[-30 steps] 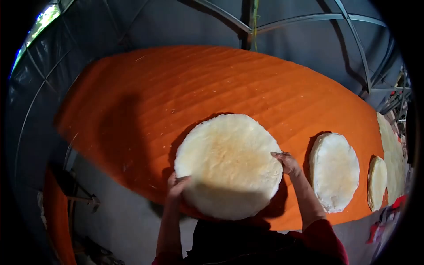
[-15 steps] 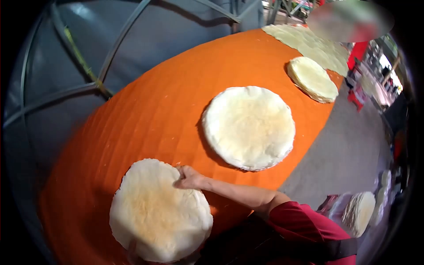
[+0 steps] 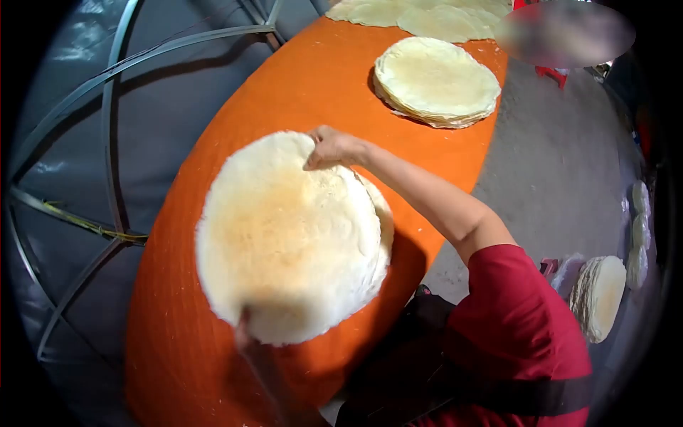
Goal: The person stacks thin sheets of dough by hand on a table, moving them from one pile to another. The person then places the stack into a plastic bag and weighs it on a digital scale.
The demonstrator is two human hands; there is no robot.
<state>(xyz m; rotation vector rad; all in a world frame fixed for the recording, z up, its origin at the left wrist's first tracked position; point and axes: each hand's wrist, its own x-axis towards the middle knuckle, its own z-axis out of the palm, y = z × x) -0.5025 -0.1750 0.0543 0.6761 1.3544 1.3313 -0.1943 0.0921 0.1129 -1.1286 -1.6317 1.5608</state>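
A large round flatbread, pale with a browned middle, is between my two hands over the orange table. My right hand is closed on its far edge, thumb and fingers pinching the rim. My left hand, dim and blurred by motion, grips the near edge at the lower left. Beneath the held flatbread, a stack of similar rounds shows along the right side; most of it is hidden.
Farther up the orange table sits another flatbread stack. Thin rounds overlap at its far end. To the right, a flatbread stack stands beyond my red sleeve. A grey wall with metal bars runs along the left.
My hands have carried the flatbread up the table, from beside the middle stack to over it. My view has shifted, bringing the farther stack closer.
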